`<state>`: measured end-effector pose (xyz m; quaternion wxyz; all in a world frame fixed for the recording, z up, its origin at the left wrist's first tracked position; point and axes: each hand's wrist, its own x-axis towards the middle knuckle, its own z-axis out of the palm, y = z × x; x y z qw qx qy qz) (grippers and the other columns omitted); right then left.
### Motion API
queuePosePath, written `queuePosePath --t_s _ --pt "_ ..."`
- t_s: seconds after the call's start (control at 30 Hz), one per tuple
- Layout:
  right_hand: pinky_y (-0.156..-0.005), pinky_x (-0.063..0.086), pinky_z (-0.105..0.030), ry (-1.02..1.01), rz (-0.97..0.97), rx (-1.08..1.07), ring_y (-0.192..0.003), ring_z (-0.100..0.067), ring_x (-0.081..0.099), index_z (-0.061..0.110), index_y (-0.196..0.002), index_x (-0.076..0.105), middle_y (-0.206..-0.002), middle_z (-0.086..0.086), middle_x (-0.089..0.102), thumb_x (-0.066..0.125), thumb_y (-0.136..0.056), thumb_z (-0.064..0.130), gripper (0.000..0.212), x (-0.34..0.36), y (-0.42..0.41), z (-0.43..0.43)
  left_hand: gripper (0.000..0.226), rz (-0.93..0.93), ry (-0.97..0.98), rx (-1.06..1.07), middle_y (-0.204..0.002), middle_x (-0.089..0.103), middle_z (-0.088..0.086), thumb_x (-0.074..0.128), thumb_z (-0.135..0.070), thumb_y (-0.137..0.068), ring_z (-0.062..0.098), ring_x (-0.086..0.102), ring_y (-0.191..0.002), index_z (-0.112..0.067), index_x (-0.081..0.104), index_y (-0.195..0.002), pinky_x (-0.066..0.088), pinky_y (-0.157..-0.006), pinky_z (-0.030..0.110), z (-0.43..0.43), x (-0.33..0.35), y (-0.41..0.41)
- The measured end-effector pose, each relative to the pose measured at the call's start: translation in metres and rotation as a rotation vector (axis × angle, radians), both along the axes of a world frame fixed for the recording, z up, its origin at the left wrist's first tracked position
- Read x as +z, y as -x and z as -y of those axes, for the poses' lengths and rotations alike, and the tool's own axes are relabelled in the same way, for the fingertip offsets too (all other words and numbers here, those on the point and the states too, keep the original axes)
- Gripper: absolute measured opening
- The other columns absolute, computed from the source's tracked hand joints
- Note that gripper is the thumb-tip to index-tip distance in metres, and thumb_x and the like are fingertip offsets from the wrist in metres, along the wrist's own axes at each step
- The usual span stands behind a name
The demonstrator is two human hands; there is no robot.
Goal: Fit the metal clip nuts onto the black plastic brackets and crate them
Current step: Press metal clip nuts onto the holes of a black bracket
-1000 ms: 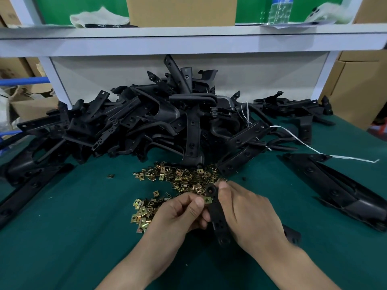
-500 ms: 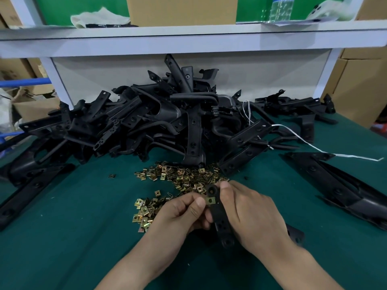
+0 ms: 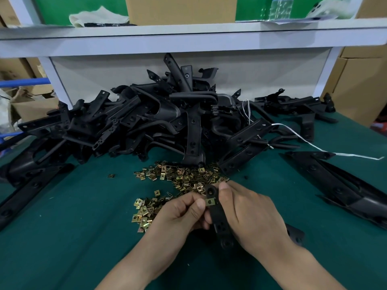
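Two hands meet just above a green bench cover [image 3: 62, 237] at an assembly station. The right hand [image 3: 251, 214] curls round a narrow black plastic bracket [image 3: 218, 220], thumb near its upper end, apparently to steady the strip with that end pointing away from the worker. The left hand [image 3: 181, 214] pinches a brass-coloured clip nut [image 3: 210, 201] between thumb and forefinger against the bracket's edge, just below the top hole. That hold suggests the nut is being slid on sideways; whether it is fully seated cannot be told. Loose clip nuts [image 3: 184, 176] lie scattered just beyond the hands and beside the left one, within easy reach for the next pick. Behind them a heap of brackets [image 3: 167, 122] rises against the bench's back panel, evidently stock waiting for nuts. A long black moulding [image 3: 345, 185] lies apart at the right, and a white strap [image 3: 314, 146] trails out of the heap. On the shelf [image 3: 188, 36] above stand a cardboard box [image 3: 180, 9] and a water bottle [image 3: 280, 7]. No crate is in view.
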<state>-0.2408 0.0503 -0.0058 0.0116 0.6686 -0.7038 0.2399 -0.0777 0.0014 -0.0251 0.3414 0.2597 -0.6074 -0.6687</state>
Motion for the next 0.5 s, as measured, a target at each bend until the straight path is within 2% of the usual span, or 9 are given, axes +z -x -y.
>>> queuePosePath --t_s 0.2,0.27,0.5 --pt "-0.062 0.041 -0.025 -0.002 -0.004 -0.003 -0.076 -0.01 0.058 0.034 -0.101 0.058 -0.089 0.013 0.055 -0.011 -0.094 0.053 0.072 -0.0013 -0.0005 0.0006 0.028 0.011 -0.003 0.008 -0.077 0.065 0.001 0.057 -0.04 -0.096 0.013 0.059 -0.075 -0.025 0.071 -0.078 0.052 -0.078 0.026 -0.0011 0.001 0.0004" --pt "-0.061 0.04 -0.024 -0.003 -0.005 -0.004 -0.077 -0.009 0.057 0.035 -0.101 0.059 -0.089 0.013 0.055 -0.011 -0.094 0.053 0.073 -0.0019 -0.0003 0.0005 0.025 0.009 -0.011 0.014 -0.075 0.064 0.002 0.056 -0.036 -0.092 0.013 0.058 -0.073 -0.025 0.072 -0.076 0.052 -0.076 0.024 -0.0014 0.0024 0.0011" --pt "-0.057 0.049 -0.029 0.059 -0.037 0.026 -0.069 -0.009 0.058 0.038 -0.104 0.06 -0.084 0.013 0.055 -0.009 -0.1 0.052 0.071 -0.0025 -0.0017 -0.0007 0.03 0.029 0.006 -0.002 -0.071 0.062 0.0 0.052 -0.03 -0.094 0.011 0.056 -0.069 -0.026 0.072 -0.072 0.05 -0.072 0.022 -0.0011 0.0041 0.0029"
